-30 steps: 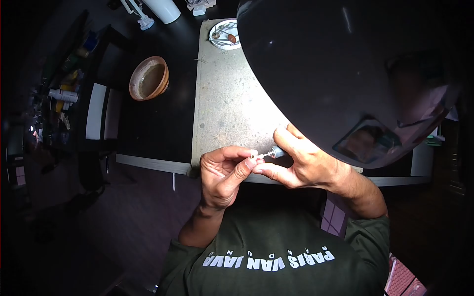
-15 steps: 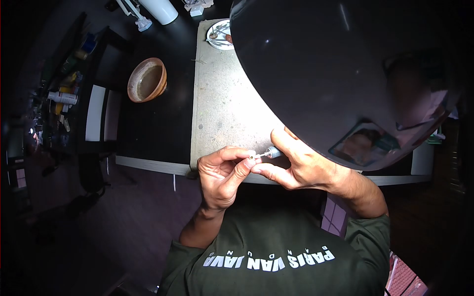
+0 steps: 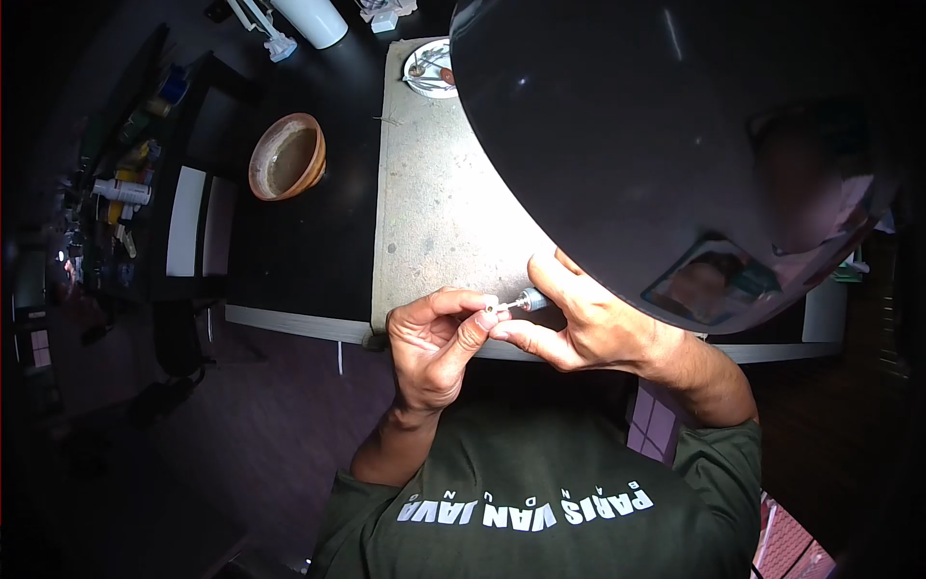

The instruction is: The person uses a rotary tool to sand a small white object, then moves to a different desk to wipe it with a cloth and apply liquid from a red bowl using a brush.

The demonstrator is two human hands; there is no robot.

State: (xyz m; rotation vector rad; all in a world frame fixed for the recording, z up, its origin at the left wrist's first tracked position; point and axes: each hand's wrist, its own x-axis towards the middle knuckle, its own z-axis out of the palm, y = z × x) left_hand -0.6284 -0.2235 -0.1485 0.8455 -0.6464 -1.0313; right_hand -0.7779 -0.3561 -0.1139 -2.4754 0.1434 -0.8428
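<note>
Over the near edge of the table, my left hand (image 3: 429,352) pinches a tiny, pale ring-like piece (image 3: 493,308) between thumb and fingertips; its exact kind is too small to make out. My right hand (image 3: 608,323) is closed around a rotary tool handpiece (image 3: 531,299) with a grey, metallic front end. The thin bit of the tool points left and meets the small piece, or comes very close to it. My right thumb rests by the left fingertips. The rear of the handpiece is hidden by my right hand and a dark panel.
A large glossy dark curved panel (image 3: 656,145) covers the upper right. Beneath it lies a light, speckled mat (image 3: 424,193), with a white dish (image 3: 413,89) of small tools at its far end. A brown bowl (image 3: 313,179) of murky liquid stands to the left.
Both hands stay almost in place. The small piece and the tool tip have shifted very slightly between the fingertips.
</note>
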